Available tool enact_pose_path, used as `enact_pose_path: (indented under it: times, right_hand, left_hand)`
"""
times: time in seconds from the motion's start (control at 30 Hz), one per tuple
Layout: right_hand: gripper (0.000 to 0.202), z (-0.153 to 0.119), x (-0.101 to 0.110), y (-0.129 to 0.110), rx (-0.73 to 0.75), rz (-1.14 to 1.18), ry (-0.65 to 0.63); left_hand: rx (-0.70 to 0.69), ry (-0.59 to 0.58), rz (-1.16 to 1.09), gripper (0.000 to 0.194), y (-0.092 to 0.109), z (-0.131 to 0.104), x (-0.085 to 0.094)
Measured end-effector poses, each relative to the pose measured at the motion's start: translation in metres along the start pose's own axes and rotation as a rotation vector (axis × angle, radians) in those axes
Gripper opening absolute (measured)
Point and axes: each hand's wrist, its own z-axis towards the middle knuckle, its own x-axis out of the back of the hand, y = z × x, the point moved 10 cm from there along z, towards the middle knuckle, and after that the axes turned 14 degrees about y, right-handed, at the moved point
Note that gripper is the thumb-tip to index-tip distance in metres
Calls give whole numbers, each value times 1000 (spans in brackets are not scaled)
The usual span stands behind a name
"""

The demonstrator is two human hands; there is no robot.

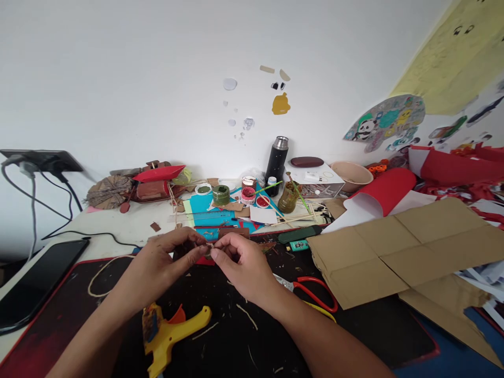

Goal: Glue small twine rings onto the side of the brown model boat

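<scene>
Both hands meet over the dark mat [232, 336], fingertips almost touching. My left hand [163, 262] is closed in a pinch on a tiny piece that I cannot make out. Facing it, my right hand [244, 265] pinches at the same spot, thumb against fingers. Something red shows just beneath the fingertips, mostly hidden. A pale string [93, 281] curves out on the left, partly behind my left forearm. Below the hands lies a yellow glue gun [173, 336] with an orange trigger. Red-handled scissors [315, 291] rest beside my right wrist.
Paint jars [221, 196], a brush jar [289, 198] and a black flask [276, 160] stand at the back. Folded cardboard [394, 252] and red paper [388, 189] cover the right side. A phone [35, 281] lies at the left, near cables. A green lighter [298, 245] sits behind the scissors.
</scene>
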Motion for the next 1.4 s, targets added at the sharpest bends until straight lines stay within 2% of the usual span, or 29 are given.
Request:
enact_pose_path:
  times: [0.43, 0.63, 0.83, 1.1, 1.2, 1.4]
  right_hand:
    - [10, -1, -1, 0, -7, -9, -8]
    - [11, 0, -3, -2, -18, 98, -31]
    - [15, 0, -7, -2, -92, 213, -98]
    - [13, 0, -5, 0, -111, 160, -88]
    - [14, 1, -5, 3, -117, 150, -79]
    - [22, 2, -5, 8, -130, 186, -57]
  left_hand:
    - [41, -18, -29, 38, -6, 0, 1]
    - [140, 12, -77, 51, -19, 1, 6]
    - [226, -183, -213, 52, -23, -8, -12]
    - [219, -194, -252, 49, -14, -5, -11]
    - [207, -171, -236, 52, -12, -3, -10]
    - [160, 1, -143, 51, -16, 0, 4]
